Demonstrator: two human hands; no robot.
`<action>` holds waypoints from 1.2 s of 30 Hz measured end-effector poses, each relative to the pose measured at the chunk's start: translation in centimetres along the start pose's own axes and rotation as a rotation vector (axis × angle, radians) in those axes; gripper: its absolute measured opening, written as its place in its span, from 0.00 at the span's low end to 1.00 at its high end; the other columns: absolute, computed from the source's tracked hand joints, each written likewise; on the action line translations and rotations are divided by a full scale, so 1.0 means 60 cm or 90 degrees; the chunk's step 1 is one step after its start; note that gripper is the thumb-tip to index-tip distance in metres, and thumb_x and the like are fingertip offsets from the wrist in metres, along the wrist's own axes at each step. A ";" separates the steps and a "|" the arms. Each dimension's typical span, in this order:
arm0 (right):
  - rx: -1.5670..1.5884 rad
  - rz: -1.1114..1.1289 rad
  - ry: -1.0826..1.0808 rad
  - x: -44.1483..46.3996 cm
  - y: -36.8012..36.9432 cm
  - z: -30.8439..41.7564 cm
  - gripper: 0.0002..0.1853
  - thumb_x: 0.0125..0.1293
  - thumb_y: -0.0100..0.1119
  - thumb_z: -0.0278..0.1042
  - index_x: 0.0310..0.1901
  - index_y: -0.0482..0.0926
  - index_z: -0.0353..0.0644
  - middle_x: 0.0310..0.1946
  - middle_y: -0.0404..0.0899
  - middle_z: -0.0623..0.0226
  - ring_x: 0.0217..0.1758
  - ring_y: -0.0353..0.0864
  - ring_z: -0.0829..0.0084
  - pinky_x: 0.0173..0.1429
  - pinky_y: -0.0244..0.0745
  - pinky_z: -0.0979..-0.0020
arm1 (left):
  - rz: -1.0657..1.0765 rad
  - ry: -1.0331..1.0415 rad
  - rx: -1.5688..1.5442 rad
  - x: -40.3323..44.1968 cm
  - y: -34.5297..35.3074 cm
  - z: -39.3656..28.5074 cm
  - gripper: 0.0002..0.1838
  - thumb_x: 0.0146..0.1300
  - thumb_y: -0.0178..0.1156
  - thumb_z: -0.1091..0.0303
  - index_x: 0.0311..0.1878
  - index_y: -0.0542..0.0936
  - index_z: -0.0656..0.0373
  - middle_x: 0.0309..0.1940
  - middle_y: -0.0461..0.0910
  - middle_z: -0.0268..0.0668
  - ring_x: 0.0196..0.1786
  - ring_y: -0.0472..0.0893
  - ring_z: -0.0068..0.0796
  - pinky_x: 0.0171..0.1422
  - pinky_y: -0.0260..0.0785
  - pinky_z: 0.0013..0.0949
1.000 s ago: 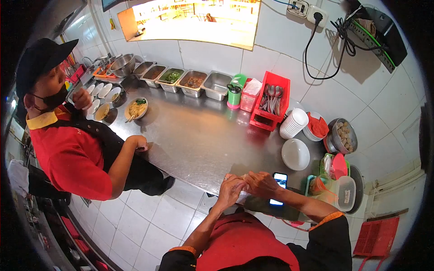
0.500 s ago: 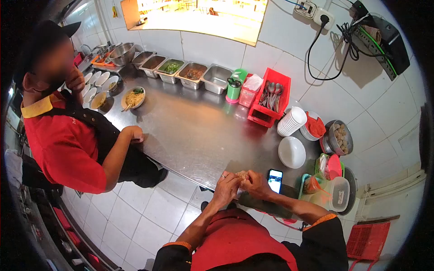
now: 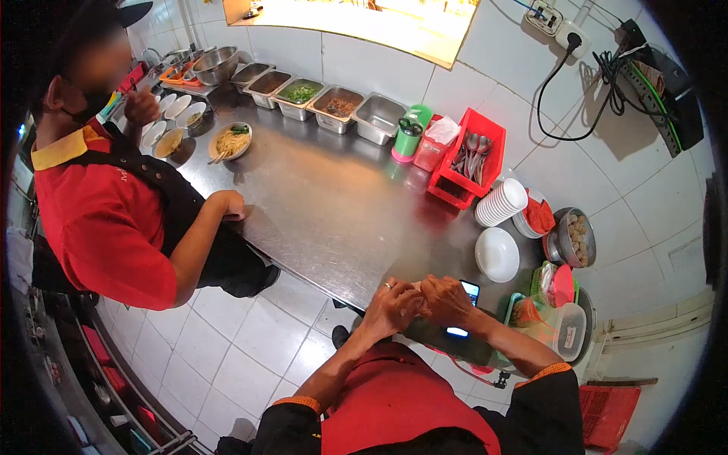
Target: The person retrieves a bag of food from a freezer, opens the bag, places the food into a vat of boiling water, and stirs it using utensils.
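Observation:
My left hand (image 3: 393, 308) and my right hand (image 3: 444, 300) meet just over the front edge of the steel counter (image 3: 326, 220). Both sets of fingers are curled and pinched around a small pale-brown thing, mostly covered, whose kind I cannot make out. A ring shows on a left finger. Beside and partly behind my right wrist lies a lit phone (image 3: 471, 290). A white bowl (image 3: 497, 255) stands beyond it, with a stack of white bowls (image 3: 502, 202) farther back.
A co-worker (image 3: 114, 220) stands at left, one hand on the counter edge. Near them sits a noodle bowl (image 3: 230, 142). Steel food pans (image 3: 335, 108) line the wall, beside a red cutlery basket (image 3: 472, 158). At right are a metal bowl of round balls (image 3: 575, 238) and plastic tubs (image 3: 569, 331).
My hands stay together, fingers shifted and closed tighter over the small thing. My right arm now covers part of the phone. The view has tilted slightly; the co-worker's raised hand has left their face.

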State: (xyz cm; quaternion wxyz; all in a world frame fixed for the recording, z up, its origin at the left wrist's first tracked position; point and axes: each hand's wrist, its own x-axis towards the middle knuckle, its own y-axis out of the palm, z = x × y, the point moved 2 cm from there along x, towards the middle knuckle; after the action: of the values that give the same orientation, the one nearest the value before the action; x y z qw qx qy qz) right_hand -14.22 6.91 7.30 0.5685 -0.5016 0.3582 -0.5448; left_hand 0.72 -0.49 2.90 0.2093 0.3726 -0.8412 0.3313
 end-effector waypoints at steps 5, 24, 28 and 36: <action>0.124 -0.022 0.141 -0.016 0.024 0.005 0.12 0.58 0.60 0.36 0.30 0.70 0.37 0.27 0.75 0.53 0.27 0.78 0.51 0.33 0.72 0.55 | 0.058 0.053 0.114 -0.012 -0.003 0.001 0.17 0.46 0.69 0.74 0.43 0.82 0.57 0.41 0.82 0.36 0.42 0.80 0.39 0.46 0.74 0.39; -0.111 0.080 0.014 0.009 -0.026 0.030 0.15 0.53 0.68 0.39 0.35 0.76 0.38 0.27 0.75 0.59 0.29 0.80 0.60 0.36 0.76 0.63 | 0.017 0.120 0.162 -0.013 0.019 0.028 0.12 0.50 0.66 0.69 0.40 0.83 0.54 0.42 0.83 0.31 0.41 0.79 0.35 0.51 0.72 0.37; -0.088 0.031 0.027 0.006 -0.014 0.027 0.13 0.54 0.66 0.37 0.32 0.74 0.39 0.26 0.73 0.59 0.28 0.79 0.59 0.34 0.74 0.62 | 0.013 0.062 0.089 0.000 0.005 0.016 0.08 0.51 0.66 0.70 0.36 0.82 0.54 0.37 0.82 0.32 0.39 0.79 0.37 0.48 0.72 0.38; 0.429 -0.101 0.433 -0.029 0.052 0.004 0.09 0.63 0.55 0.32 0.31 0.71 0.35 0.19 0.71 0.60 0.23 0.70 0.72 0.28 0.65 0.66 | -0.091 0.028 0.065 -0.020 0.024 0.018 0.08 0.51 0.66 0.69 0.35 0.80 0.52 0.35 0.81 0.31 0.38 0.79 0.36 0.44 0.72 0.36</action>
State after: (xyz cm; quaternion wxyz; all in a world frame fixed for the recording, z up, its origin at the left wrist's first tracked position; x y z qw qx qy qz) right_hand -13.46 8.34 4.12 0.5066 -0.1090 0.2878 -0.8054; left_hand 0.26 0.05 0.82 0.2318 0.4347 -0.7896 0.3658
